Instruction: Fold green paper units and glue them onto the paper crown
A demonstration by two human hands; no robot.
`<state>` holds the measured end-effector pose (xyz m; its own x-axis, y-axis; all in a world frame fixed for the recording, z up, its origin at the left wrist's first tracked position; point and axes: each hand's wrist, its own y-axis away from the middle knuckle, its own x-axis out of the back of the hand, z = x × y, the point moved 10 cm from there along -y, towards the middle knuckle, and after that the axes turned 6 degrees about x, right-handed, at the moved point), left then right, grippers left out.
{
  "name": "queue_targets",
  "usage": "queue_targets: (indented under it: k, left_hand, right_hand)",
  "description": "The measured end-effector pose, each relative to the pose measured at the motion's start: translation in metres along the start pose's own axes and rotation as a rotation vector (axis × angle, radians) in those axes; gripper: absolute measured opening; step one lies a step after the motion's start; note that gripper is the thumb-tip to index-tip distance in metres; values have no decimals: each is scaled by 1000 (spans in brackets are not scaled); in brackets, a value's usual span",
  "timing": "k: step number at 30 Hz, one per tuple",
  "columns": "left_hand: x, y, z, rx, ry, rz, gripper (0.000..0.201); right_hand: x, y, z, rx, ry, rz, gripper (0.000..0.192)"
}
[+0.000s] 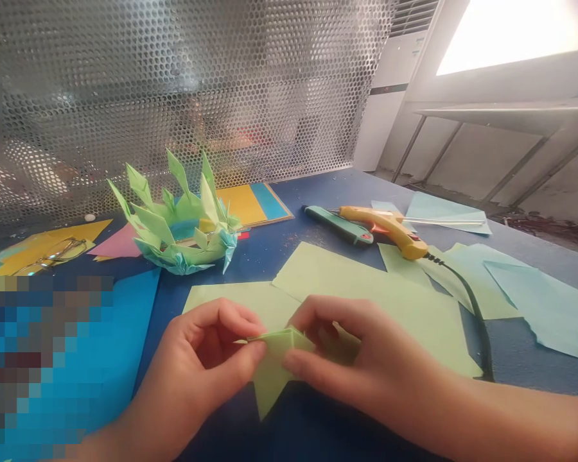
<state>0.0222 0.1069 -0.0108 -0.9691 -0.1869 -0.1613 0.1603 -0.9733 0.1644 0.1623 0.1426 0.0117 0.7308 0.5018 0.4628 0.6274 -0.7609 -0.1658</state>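
My left hand (207,359) and my right hand (351,359) both pinch a small folded piece of light green paper (275,372) just above the blue table (279,256). The piece ends in a point toward me. Under the hands lie flat light green sheets (347,282). Behind them to the left stands a spiky ring of folded green and teal paper units (183,224).
A yellow glue gun (390,231) with a black cord (476,314) and a green utility knife (340,226) lie at the back right. Pale blue sheets (544,301) spread right; blue, pink and yellow sheets and glasses (52,253) left. A perforated metal screen (197,83) closes the back.
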Motion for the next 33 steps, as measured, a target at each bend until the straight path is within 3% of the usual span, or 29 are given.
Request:
queue_targets:
  k: [11,20,27,33]
  left_hand:
    - [-7,0,-2,42,44,-80,20]
    - [-12,0,-12,140,108,-208,22]
    - [-21,3,-18,162,81,-307,24]
    - [-19,0,-14,136,79,-259,32]
  right_hand:
    - [8,4,-17,154,40,77,23]
    - [-4,6,-18,159,-123,-30,21]
    - [-7,10,-17,172,-27,-51,20]
    - [-5,5,-18,177,-45,-26,12]
